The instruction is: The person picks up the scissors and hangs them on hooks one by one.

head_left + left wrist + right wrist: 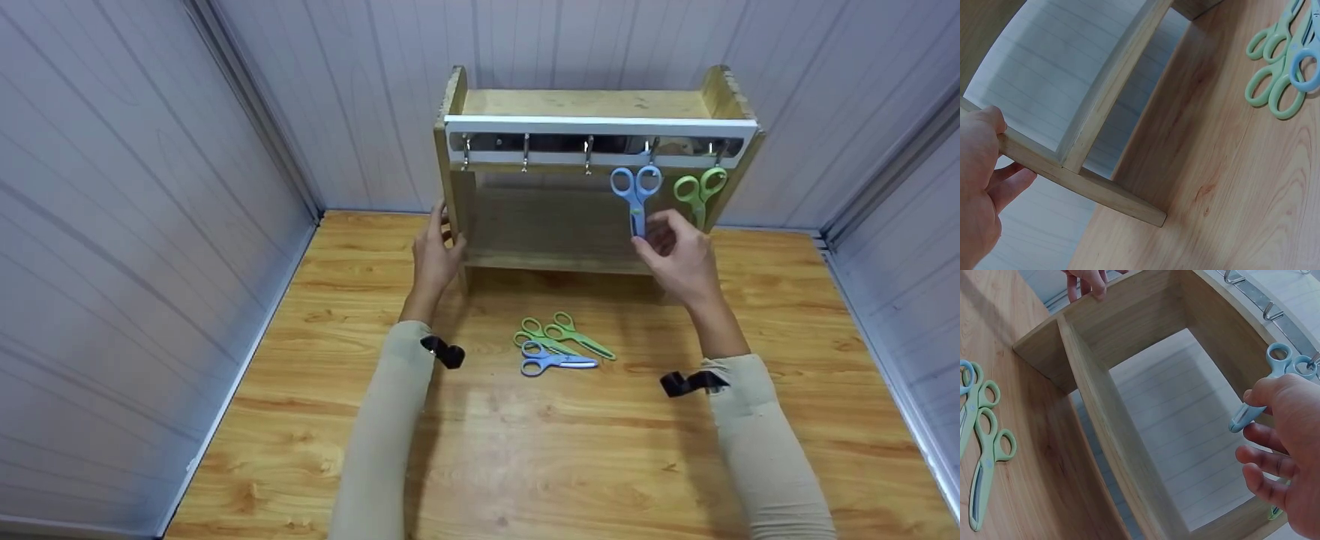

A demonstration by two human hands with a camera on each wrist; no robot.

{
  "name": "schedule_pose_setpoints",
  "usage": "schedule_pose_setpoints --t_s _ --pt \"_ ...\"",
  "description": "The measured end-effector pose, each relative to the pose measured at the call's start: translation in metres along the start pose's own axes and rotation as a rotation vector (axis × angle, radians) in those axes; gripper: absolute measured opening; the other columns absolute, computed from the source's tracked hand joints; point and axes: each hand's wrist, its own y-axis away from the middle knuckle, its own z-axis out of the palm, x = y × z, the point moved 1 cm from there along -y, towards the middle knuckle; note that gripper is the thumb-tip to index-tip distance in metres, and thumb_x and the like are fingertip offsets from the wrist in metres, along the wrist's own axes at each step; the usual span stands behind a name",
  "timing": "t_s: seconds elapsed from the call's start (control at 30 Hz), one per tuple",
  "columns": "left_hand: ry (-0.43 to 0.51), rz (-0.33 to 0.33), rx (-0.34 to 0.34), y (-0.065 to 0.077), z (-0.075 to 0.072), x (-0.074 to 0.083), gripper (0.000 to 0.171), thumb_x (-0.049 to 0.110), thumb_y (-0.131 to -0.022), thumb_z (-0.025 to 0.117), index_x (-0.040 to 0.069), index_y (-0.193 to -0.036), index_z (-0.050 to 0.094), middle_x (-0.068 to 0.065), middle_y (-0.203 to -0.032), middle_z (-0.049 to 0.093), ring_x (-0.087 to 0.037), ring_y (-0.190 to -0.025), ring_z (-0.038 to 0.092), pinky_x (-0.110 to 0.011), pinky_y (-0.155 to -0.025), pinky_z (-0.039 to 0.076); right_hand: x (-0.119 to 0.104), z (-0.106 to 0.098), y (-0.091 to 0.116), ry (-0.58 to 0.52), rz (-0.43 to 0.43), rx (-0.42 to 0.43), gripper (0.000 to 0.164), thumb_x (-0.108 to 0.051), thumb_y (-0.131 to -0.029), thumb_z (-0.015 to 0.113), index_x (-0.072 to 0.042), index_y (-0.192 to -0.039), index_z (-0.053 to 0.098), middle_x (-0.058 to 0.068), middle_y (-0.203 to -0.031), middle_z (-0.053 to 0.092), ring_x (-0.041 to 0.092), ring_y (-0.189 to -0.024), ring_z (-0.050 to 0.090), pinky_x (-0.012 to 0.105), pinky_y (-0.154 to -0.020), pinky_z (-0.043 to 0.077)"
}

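Blue scissors (637, 213) hang blades down at the fourth hook of the rack, one handle ring overlapping that hook in the right wrist view. My right hand (682, 259) pinches their blade end between thumb and fingers. Beside them, green scissors (698, 202) hang from the rightmost hook, partly behind my hand. My left hand (436, 256) grips the left side panel of the wooden shelf (585, 102), thumb on one side and fingers on the other, as the left wrist view (979, 169) shows.
A white hook rack (600, 121) runs along the shelf's upper front; its three left hooks carry nothing. On the wood-grain surface before the shelf lie blue scissors (561, 361) and two green pairs (589, 343), overlapping. Pale panel walls (187, 112) stand behind and at both sides.
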Motion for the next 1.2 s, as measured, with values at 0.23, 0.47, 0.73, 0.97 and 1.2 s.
schedule_pose_setpoints --t_s 0.23,0.47,0.73,0.97,1.2 --pt "-0.026 -0.001 -0.003 0.001 0.000 0.000 0.070 -0.003 -0.105 0.069 0.005 -0.170 0.045 -0.033 -0.146 0.070 -0.051 -0.131 0.076 -0.055 -0.111 0.068 0.000 0.001 0.001 -0.039 0.003 0.000 0.027 -0.006 -0.102 0.080 0.005 -0.126 0.073 0.024 -0.101 0.078 -0.004 -0.080 0.059 0.005 -0.073 0.048" --pt "-0.009 0.001 -0.004 0.001 0.000 -0.001 0.070 -0.004 -0.105 0.069 0.004 -0.170 0.045 -0.033 -0.147 0.070 -0.052 -0.133 0.075 -0.058 -0.111 0.067 0.002 0.001 0.001 -0.036 0.001 -0.014 0.030 -0.006 -0.102 0.080 0.005 -0.130 0.074 0.025 -0.105 0.080 -0.006 -0.081 0.060 0.005 -0.074 0.049" --pt "-0.017 0.002 0.006 0.000 0.001 -0.002 0.068 -0.004 -0.105 0.070 0.005 -0.168 0.047 -0.032 -0.145 0.071 -0.051 -0.131 0.076 -0.057 -0.112 0.067 0.005 0.001 0.002 -0.029 0.010 -0.015 0.033 -0.006 -0.102 0.079 0.005 -0.132 0.073 0.026 -0.109 0.080 -0.008 -0.083 0.059 0.006 -0.076 0.050" --pt "-0.011 0.015 0.006 0.000 0.000 -0.002 0.068 -0.004 -0.105 0.070 0.006 -0.169 0.047 -0.033 -0.146 0.070 -0.049 -0.135 0.074 -0.057 -0.113 0.067 0.008 0.001 0.003 -0.011 0.026 -0.025 0.037 -0.008 -0.102 0.080 0.006 -0.135 0.071 0.028 -0.111 0.080 -0.009 -0.082 0.058 0.006 -0.076 0.049" --pt "-0.034 0.007 -0.003 0.000 0.000 -0.001 0.071 -0.001 -0.106 0.069 0.007 -0.172 0.044 -0.031 -0.147 0.070 -0.048 -0.133 0.076 -0.054 -0.112 0.068 0.014 0.002 0.005 0.041 0.054 -0.031 0.040 -0.012 -0.101 0.081 0.005 -0.137 0.071 0.028 -0.113 0.082 -0.003 -0.083 0.060 0.004 -0.075 0.044"
